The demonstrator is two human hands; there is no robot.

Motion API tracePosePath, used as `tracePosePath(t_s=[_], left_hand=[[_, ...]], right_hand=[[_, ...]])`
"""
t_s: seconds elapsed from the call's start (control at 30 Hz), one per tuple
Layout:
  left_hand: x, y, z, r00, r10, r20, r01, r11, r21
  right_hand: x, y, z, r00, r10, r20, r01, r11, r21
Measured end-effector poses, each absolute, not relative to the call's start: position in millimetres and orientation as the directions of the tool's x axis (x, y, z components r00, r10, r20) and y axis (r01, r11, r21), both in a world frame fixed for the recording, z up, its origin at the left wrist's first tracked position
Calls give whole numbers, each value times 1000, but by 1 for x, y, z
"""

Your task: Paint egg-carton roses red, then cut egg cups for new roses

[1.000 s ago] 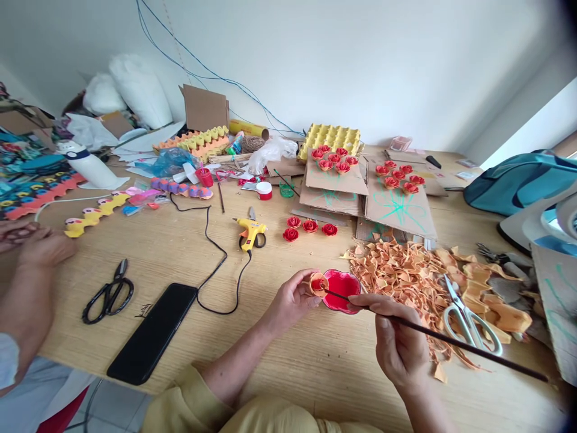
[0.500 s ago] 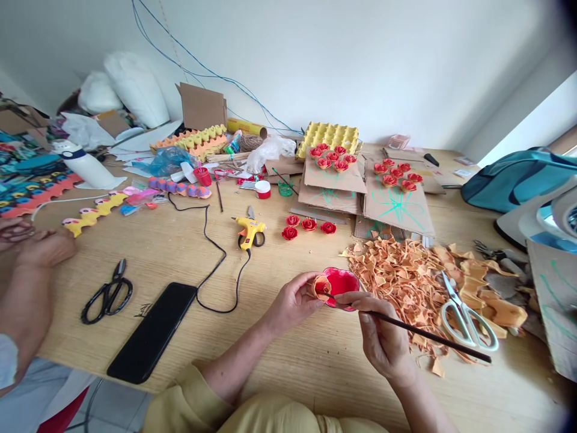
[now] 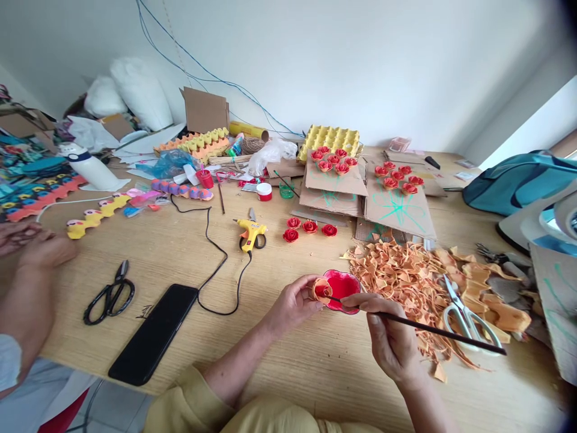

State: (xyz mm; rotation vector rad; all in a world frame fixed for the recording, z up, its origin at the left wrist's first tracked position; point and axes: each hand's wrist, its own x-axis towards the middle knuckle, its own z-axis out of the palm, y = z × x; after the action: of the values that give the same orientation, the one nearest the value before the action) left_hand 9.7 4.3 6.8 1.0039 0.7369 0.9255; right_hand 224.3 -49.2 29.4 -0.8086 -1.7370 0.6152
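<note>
My left hand [image 3: 295, 305] pinches a small orange cardboard flower [image 3: 323, 289], its centre partly red. In my right hand [image 3: 394, 337] is a long dark paintbrush [image 3: 439, 331], its tip at the inside of the flower. Just beyond and right of the flower, partly behind my right fingers, lies a wavy-edged dish [image 3: 341, 285] coloured red inside. Several finished-looking red flowers [image 3: 309, 227] sit on the table farther back. Orange scraps [image 3: 401, 270] are heaped to the right, with white-handled scissors [image 3: 466, 316] on their edge.
A yellow glue gun [image 3: 250, 233], black scissors [image 3: 110, 293] and a black phone [image 3: 153, 334] lie left of centre. Another person's hands [image 3: 47, 248] rest at the far left. Cardboard sheets [image 3: 399, 207] bear red flowers at the back; a teal bag [image 3: 509, 183] stands right.
My right hand and the brush have shifted slightly right. More red shows inside the orange flower. The whole view has moved a little.
</note>
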Motion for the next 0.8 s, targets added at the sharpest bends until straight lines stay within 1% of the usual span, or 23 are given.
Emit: tracePosePath(t_s=[0.17, 0.27, 0.4, 0.57, 0.67, 0.8], left_hand=[[10, 5, 9, 420, 901, -105, -324, 257, 911], [10, 5, 10, 431, 897, -99, -330, 259, 908], [9, 4, 12, 453, 886, -102, -322, 269, 908], [9, 4, 13, 455, 887, -85, -334, 258, 906], [9, 4, 14, 465, 882, -73, -344, 256, 903], [8, 3, 17, 457, 884, -100, -344, 280, 896]], right_hand=[[230, -47, 29, -106, 787, 608, 188, 616, -765], [229, -47, 30, -94, 789, 607, 150, 614, -775], [226, -47, 30, -79, 794, 603, 162, 607, -778], [227, -48, 28, 8, 793, 609, 148, 601, -785], [226, -48, 28, -14, 796, 605, 158, 599, -785], [223, -47, 31, -32, 778, 627, 182, 621, -762]])
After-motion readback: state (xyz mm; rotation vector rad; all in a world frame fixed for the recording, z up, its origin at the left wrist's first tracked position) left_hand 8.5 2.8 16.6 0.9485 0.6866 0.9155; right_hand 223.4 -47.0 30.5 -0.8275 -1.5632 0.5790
